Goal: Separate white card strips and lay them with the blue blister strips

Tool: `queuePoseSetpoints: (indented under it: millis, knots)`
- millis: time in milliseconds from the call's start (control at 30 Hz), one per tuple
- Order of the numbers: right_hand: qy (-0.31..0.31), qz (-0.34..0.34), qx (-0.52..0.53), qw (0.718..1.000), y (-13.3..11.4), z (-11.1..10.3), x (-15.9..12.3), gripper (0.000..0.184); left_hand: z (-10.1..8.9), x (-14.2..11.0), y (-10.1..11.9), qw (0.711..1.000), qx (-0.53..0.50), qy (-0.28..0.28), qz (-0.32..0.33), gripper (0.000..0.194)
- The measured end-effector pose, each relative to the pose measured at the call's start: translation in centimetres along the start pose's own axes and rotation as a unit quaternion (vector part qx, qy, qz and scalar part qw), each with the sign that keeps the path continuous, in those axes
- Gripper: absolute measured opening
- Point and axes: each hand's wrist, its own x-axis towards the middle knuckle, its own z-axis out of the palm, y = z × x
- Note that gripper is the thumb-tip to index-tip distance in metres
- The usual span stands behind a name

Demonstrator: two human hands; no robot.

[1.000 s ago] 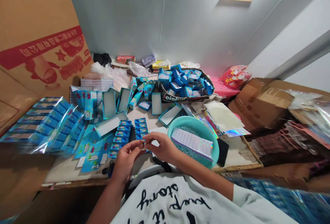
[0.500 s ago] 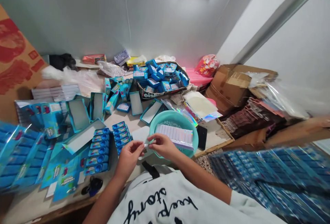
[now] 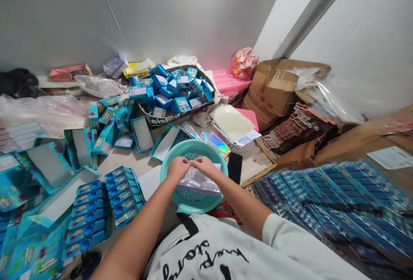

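Observation:
My left hand (image 3: 178, 168) and my right hand (image 3: 206, 167) meet at the fingertips over a turquoise plastic basin (image 3: 222, 153). Both are closed in a pinch, and whatever lies between the fingers is too small to make out. Below them a row of flat white pieces (image 3: 201, 182) rests inside the basin, partly covered by my hands. Small pale bead-like bits (image 3: 190, 194) cover the basin's bottom. To the left of the basin lies a white sheet (image 3: 149, 182), partly behind my left forearm.
Two stacks of blue boxes with round recesses (image 3: 87, 217) stand at the left, beside open box trays (image 3: 47, 164). A carton (image 3: 164, 119) heaped with small blue boxes is behind the basin. A black phone (image 3: 234, 168) lies to its right. Wrapped blue packs (image 3: 338, 189) fill the right.
My hands have moved from the basin's left edge to over its middle, fingertips still together. The view has shifted right, so the table's things appear farther left.

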Motion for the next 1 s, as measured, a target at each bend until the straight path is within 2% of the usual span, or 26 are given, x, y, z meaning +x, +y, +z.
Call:
queuePoseSetpoints:
  millis: [133,367,500,600,667,733,867,933,1000]
  knots:
    - [0.003,0.003,-0.11,0.994,1.1,0.2,1.1,0.029,1.0,1.0,-0.4,0.995,0.093,0.012,0.016,0.014]
    - [-0.033,-0.032,-0.259,0.965,2.3,-0.8,1.4,0.005,1.6,1.1,-2.1,0.985,0.156,-0.026,0.07,0.01]
    - [-0.037,-0.071,-0.317,0.945,2.5,-1.3,1.2,0.033,1.7,1.0,-2.8,0.983,0.164,-0.033,0.078,0.012]
    - [-0.09,-0.09,-0.338,0.933,2.4,-1.2,1.9,0.052,1.6,0.9,-3.0,0.983,0.16,-0.028,0.082,0.009]
    - [-0.131,-0.09,-0.345,0.925,2.3,-1.1,2.6,0.056,1.4,0.8,-3.0,0.984,0.151,-0.023,0.086,0.01]
    - [-0.152,-0.086,-0.356,0.918,2.0,-1.1,2.9,0.046,1.0,0.5,-3.0,0.986,0.139,-0.02,0.092,0.018]
    - [-0.153,-0.106,-0.379,0.906,0.9,-1.5,1.8,0.017,0.1,-0.9,-2.9,0.985,0.123,-0.034,0.115,0.032]
    - [-0.158,-0.13,-0.383,0.901,0.4,-1.7,0.8,0.019,-0.4,-1.9,-2.7,0.981,0.127,-0.055,0.133,0.033]
    - [-0.158,-0.155,-0.384,0.896,0.0,-1.8,-0.3,0.024,-1.0,-3.0,-2.4,0.976,0.144,-0.076,0.146,0.024]
